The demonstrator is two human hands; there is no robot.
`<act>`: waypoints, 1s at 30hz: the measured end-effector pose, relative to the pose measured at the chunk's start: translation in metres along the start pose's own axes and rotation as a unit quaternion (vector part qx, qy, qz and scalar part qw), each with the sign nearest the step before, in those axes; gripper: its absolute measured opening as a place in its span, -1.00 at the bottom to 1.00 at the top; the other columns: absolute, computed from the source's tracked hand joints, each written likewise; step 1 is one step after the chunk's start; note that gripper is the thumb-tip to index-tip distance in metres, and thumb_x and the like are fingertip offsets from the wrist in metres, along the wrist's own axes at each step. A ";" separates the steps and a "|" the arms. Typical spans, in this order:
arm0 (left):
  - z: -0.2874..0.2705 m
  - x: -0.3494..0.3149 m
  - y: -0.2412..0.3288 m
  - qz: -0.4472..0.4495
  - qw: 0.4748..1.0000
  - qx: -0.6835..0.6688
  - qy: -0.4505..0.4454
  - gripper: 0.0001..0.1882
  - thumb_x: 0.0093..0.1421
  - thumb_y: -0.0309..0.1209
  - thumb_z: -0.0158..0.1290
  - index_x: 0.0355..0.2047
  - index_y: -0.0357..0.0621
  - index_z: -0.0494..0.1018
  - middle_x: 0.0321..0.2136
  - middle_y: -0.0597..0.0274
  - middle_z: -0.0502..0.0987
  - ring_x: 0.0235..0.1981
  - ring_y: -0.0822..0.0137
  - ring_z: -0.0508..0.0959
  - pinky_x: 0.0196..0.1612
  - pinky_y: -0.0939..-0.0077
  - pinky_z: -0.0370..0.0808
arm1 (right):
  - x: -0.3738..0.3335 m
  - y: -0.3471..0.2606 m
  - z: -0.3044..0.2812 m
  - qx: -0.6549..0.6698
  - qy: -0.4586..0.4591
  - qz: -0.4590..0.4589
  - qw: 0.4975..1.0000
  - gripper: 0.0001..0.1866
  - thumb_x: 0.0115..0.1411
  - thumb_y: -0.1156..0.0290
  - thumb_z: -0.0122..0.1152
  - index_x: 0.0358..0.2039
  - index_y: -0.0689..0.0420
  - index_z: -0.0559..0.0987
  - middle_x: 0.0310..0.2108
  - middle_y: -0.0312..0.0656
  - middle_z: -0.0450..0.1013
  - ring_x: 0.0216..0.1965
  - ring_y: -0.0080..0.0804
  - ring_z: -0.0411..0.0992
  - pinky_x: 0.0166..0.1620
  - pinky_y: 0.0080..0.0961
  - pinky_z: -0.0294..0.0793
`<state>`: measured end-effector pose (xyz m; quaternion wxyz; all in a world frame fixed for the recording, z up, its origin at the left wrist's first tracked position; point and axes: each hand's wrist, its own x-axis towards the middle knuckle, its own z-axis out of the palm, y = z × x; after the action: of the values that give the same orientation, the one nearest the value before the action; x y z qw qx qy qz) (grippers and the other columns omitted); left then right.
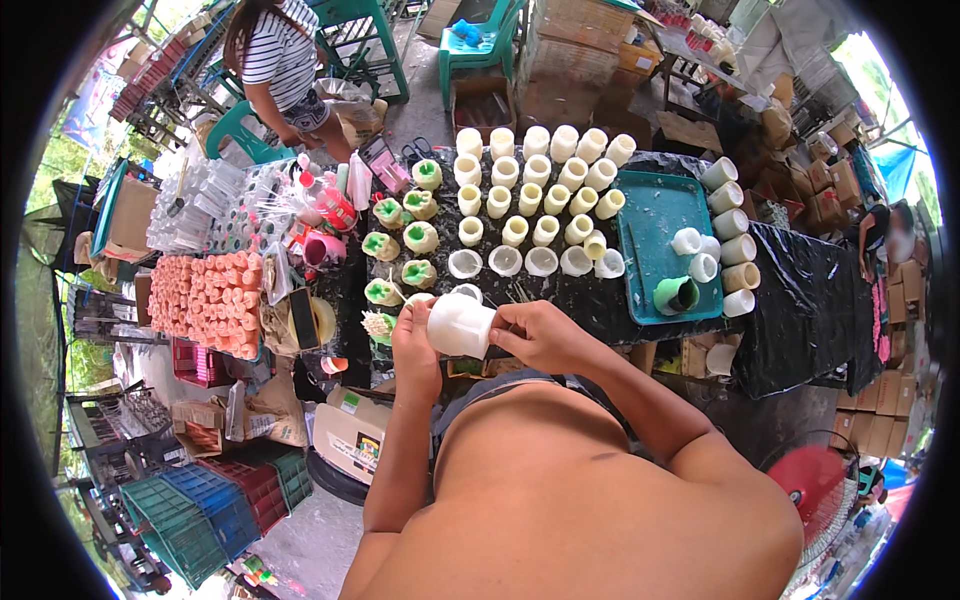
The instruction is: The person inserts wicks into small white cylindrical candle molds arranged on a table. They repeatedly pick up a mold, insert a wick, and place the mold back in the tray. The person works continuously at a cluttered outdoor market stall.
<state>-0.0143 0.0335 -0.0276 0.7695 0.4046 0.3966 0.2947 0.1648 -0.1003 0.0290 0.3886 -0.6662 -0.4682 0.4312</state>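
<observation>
While both hands close on it from either side, the white cup [460, 325] lies between them with its long axis running left to right, its open mouth seemingly toward the right hand [535, 335]. The left hand [413, 338] cups the closed end and the right fingers pinch the rim; neither is nearer. Just beyond the hands, rows of pale cups [540, 190] stand on the desk [600, 300].

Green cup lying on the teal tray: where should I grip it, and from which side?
The green cup lies tipped on the teal tray, mouth toward the table's front edge. Probably best to pinch across its round body from above; white cups crowd its far side, so come from the near edge.
</observation>
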 end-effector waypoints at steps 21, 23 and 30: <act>0.006 -0.002 0.010 0.043 0.997 -0.055 -0.016 -0.72 0.58 -0.28 -0.05 0.04 -0.26 0.47 -0.12 0.16 0.65 -0.16 0.41 0.68 -0.07 0.46 0.65 | 0.008 0.018 0.017 0.049 0.106 -0.068 0.991 -0.86 0.34 0.47 0.22 -0.25 0.31 0.60 -0.62 -0.03 0.47 -0.61 -0.45 0.39 -0.47 -0.37 0.39; 0.008 -0.004 0.016 0.044 0.997 -0.050 -0.032 -0.73 0.58 -0.29 -0.05 0.05 -0.25 0.46 -0.10 0.14 0.65 -0.13 0.39 0.68 -0.05 0.45 0.65 | 0.007 0.022 0.018 0.074 0.099 -0.061 0.990 -0.87 0.35 0.47 0.24 -0.24 0.30 0.61 -0.63 -0.13 0.44 -0.59 -0.57 0.33 -0.48 -0.45 0.34; 0.023 -0.025 0.031 0.135 0.990 0.004 -0.047 -0.73 0.52 -0.34 0.07 0.05 -0.30 0.48 -0.02 0.11 0.64 -0.05 0.42 0.64 0.05 0.49 0.59 | 0.003 0.040 0.022 0.253 0.079 -0.124 0.956 -0.86 0.37 0.60 0.04 -0.18 0.32 0.57 -0.36 -0.35 0.58 -0.31 -0.73 0.42 -0.21 -0.64 0.44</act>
<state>-0.0118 0.0205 0.0162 0.7390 0.4707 0.3031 0.3747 0.1568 -0.1050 -0.0158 0.6311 -0.5145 -0.3902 0.4299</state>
